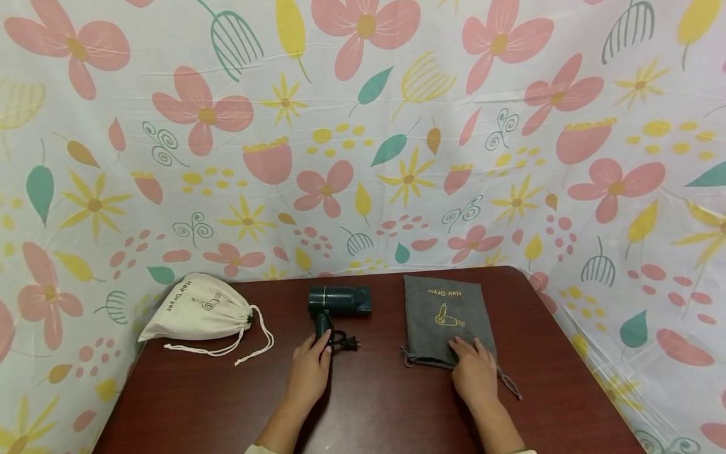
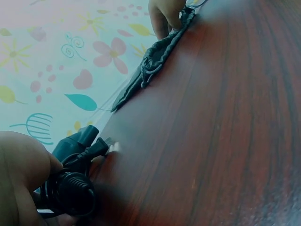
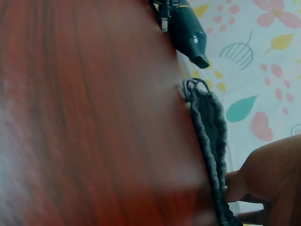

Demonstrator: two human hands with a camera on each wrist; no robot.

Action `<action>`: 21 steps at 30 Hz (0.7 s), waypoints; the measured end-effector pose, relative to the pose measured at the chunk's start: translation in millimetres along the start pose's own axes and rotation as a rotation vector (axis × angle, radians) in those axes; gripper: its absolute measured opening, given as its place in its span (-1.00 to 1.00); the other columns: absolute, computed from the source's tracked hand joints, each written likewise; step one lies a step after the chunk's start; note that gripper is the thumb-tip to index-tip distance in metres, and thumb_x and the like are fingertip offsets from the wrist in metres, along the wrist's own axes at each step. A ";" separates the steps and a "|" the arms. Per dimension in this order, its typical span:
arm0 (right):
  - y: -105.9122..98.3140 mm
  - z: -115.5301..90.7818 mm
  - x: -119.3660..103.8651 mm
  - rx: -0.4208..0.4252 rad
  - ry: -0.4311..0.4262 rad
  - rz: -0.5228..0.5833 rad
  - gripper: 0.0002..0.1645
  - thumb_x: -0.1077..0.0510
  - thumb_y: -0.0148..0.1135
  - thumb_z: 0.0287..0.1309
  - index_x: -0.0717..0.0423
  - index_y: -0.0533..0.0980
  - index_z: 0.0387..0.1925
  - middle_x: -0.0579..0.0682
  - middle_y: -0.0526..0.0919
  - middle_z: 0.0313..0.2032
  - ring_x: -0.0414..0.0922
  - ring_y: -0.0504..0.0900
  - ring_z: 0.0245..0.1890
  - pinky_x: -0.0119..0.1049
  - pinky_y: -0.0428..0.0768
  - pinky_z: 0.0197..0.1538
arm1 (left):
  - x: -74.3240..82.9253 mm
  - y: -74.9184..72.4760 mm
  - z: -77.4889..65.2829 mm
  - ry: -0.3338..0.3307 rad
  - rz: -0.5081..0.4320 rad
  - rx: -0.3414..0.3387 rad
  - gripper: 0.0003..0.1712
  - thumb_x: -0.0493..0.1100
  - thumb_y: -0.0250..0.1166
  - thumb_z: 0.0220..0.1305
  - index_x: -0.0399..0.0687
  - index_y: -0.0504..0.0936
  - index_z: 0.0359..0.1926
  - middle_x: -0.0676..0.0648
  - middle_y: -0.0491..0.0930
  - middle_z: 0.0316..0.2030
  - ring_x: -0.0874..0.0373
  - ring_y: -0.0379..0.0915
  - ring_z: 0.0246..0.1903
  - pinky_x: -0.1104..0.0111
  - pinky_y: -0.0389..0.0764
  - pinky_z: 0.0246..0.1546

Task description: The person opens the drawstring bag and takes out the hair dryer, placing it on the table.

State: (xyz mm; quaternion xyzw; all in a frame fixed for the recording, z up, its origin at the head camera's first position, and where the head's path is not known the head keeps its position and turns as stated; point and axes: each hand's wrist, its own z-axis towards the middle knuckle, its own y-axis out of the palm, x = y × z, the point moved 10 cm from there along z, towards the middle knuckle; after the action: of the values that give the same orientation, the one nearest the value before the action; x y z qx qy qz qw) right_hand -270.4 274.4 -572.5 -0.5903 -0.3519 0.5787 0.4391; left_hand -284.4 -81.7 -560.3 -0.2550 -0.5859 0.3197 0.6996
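A dark teal hair dryer (image 1: pixel 340 301) lies on the table, its black cord and plug (image 1: pixel 350 343) bundled beside the handle. My left hand (image 1: pixel 309 372) holds the handle's lower end, thumb on one side and fingers on the other. In the left wrist view the coiled cord (image 2: pixel 75 193) shows close by the fingers. Flat on the right lies a grey drawstring bag (image 1: pixel 448 315) with a yellow dryer print. My right hand (image 1: pixel 475 372) rests its fingers on the bag near the mouth. The right wrist view shows the mouth's gathered edge (image 3: pixel 207 127) slightly parted.
At the table's left lies a cream drawstring bag (image 1: pixel 204 309) marked Hair Dryer, its white cords trailing toward the middle. A flower-patterned cloth (image 1: pixel 363 139) hangs behind and beside the dark red-brown table (image 1: pixel 386 403).
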 end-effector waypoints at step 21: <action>-2.2 10.7 19.6 -0.047 -0.018 0.030 -0.28 0.53 -0.13 0.08 0.25 0.48 0.30 0.28 0.41 0.39 0.39 0.26 0.42 0.46 0.25 0.30 | -0.7 7.3 13.7 0.001 -0.022 -0.003 -0.52 -0.08 0.18 0.49 0.11 0.51 0.38 -0.28 0.50 0.28 -0.26 0.45 0.16 -0.11 0.55 0.08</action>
State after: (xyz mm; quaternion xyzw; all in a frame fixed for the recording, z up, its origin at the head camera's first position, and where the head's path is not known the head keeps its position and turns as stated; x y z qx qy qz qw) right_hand -279.3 294.5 -577.1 -0.6006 -0.3604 0.5820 0.4131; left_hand -299.1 -77.6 -563.6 -0.2496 -0.5887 0.3112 0.7030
